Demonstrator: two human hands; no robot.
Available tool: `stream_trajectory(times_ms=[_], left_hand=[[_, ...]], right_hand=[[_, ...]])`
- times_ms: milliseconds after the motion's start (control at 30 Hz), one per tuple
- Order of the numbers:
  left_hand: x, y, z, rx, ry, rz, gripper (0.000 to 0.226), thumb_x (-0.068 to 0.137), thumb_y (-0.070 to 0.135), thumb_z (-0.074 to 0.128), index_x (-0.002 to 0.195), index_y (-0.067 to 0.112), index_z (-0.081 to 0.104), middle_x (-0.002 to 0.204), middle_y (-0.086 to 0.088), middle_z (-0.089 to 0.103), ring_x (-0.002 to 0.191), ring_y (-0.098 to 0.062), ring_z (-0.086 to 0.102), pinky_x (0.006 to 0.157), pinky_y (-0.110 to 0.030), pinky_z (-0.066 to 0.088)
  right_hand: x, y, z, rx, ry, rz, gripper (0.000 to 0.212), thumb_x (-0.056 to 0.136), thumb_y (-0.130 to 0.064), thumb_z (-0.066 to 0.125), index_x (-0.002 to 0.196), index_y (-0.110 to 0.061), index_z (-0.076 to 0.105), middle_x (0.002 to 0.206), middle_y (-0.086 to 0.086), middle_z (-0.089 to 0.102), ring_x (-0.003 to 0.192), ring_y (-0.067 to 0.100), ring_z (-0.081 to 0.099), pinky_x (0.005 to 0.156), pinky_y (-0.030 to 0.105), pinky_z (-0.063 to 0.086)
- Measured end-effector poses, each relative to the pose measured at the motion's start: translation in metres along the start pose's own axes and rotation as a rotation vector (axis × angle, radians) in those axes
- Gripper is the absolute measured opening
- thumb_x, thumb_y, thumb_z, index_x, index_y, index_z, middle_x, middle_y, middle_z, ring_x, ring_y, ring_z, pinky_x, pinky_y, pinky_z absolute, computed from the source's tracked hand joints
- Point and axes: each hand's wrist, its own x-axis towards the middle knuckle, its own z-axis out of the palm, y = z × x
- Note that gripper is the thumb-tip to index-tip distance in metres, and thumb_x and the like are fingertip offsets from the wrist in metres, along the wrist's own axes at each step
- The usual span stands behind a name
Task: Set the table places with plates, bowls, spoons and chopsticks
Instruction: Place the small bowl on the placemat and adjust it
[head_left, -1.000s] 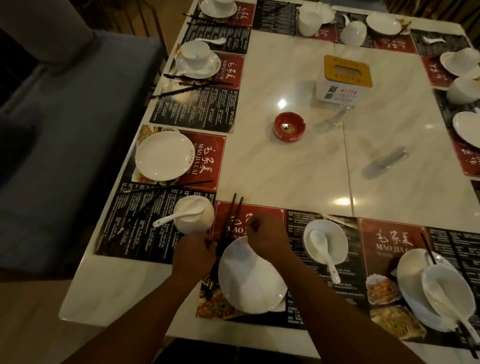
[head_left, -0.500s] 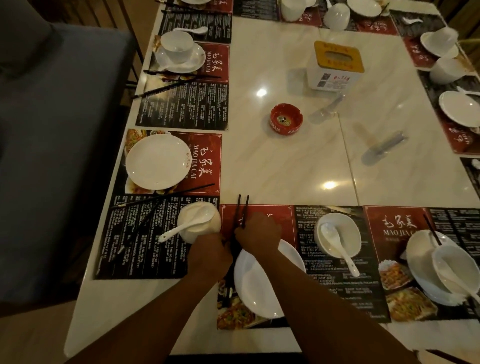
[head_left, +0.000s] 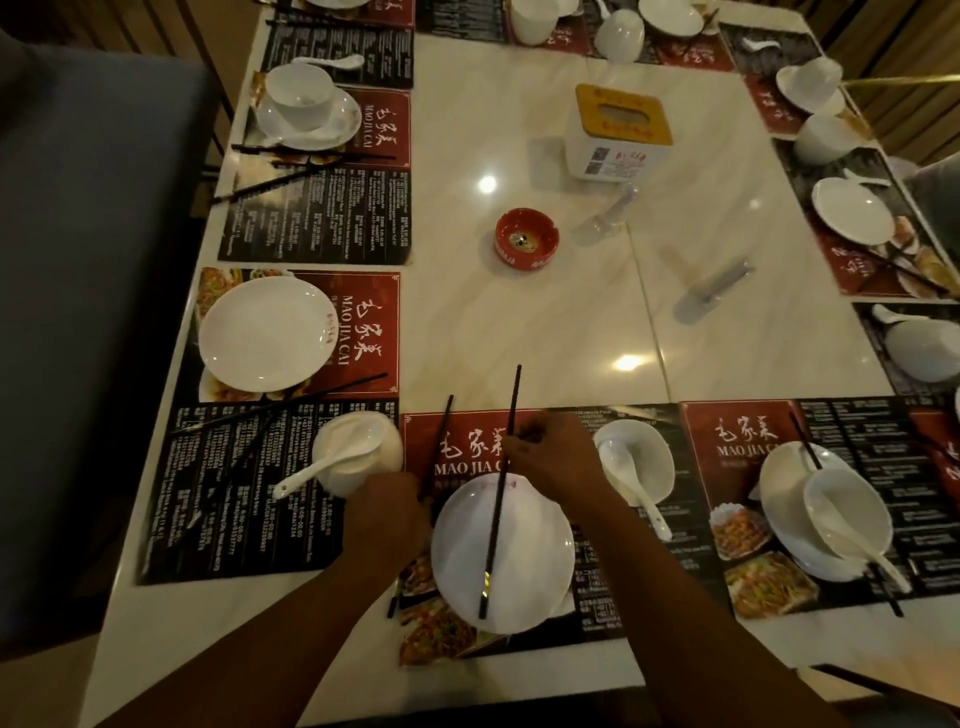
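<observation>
Head view, the only one I have. In the lower centre of the frame the right hand (head_left: 550, 457) pinches a long black chopstick (head_left: 497, 519) above its middle, thumb and forefinger clamped on the shaft. The stick runs steeply down the frame across a round white ceramic plate (head_left: 535, 577). I cannot tell whether its lower end rests on the plate or hangs clear.

Just left of the plate, the left hand (head_left: 387, 512) has its fingers curled round a second black chopstick (head_left: 438, 441). Its tip points up the frame, and its butt shows below the wrist.

I take it the pair is split between the hands so the sticks can be squared up and laid together at one side of the plate.

The plate sits on a red-and-black printed paper placemat (head_left: 467, 441) at the lower edge of the pale marble tabletop (head_left: 519, 322). Just right of it stands a white ceramic bowl (head_left: 649, 447) with a white ceramic soup spoon (head_left: 631, 483) lying in it, handle toward the lower edge.

So this place lacks only its chopsticks.

The setting at lower left looks loose, its small white bowl (head_left: 363, 441) lying off its plate. I judge that one needs tidying too.
</observation>
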Motion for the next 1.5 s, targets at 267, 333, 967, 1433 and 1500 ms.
stream_trajectory(times_ms=[267,333,967,1433,1500], left_hand=[[-0.020,0.019,-0.015,-0.278,0.030,-0.016,0.021,0.085,0.036,0.072,0.072,0.021,0.074,0.062,0.008,0.068,0.057,-0.005,0.063,0.062,-0.027,0.057],[-0.032,0.034,-0.011,-0.379,-0.032,-0.015,0.019,0.084,0.033,0.075,0.069,0.021,0.074,0.063,0.006,0.070,0.058,-0.005,0.066,0.063,-0.025,0.057],[-0.061,0.052,0.044,-0.573,-0.190,-0.155,0.009,0.084,0.026,0.076,0.076,0.025,0.080,0.068,0.008,0.074,0.063,-0.004,0.071,0.068,-0.017,0.058],[-0.056,0.058,0.049,-0.669,-0.183,-0.209,0.007,0.084,0.020,0.076,0.086,0.016,0.081,0.074,0.001,0.075,0.067,-0.008,0.071,0.064,-0.017,0.057],[-0.056,0.058,0.048,-0.676,-0.187,-0.204,0.006,0.084,0.020,0.076,0.083,0.016,0.081,0.073,-0.001,0.076,0.067,-0.011,0.072,0.069,-0.025,0.061]], right_hand=[[-0.030,0.050,0.011,-0.250,-0.173,0.002,0.009,0.086,-0.027,0.073,0.085,-0.019,0.077,0.074,-0.007,0.072,0.067,0.003,0.067,0.068,0.019,0.054],[-0.032,0.054,0.013,-0.247,-0.172,-0.015,0.010,0.087,-0.028,0.073,0.087,-0.020,0.077,0.076,-0.007,0.072,0.069,0.002,0.067,0.071,0.019,0.055],[-0.037,0.087,0.022,-0.076,-0.237,-0.046,0.022,0.084,-0.025,0.076,0.105,-0.018,0.069,0.085,0.000,0.074,0.072,0.010,0.072,0.072,0.033,0.063],[-0.040,0.088,0.024,0.012,-0.276,0.016,0.020,0.087,-0.011,0.074,0.107,-0.010,0.070,0.092,0.005,0.074,0.073,0.012,0.073,0.064,0.028,0.062],[-0.039,0.088,0.024,0.005,-0.275,0.018,0.019,0.087,-0.012,0.074,0.106,-0.011,0.070,0.090,0.004,0.074,0.071,0.013,0.074,0.065,0.030,0.063]])
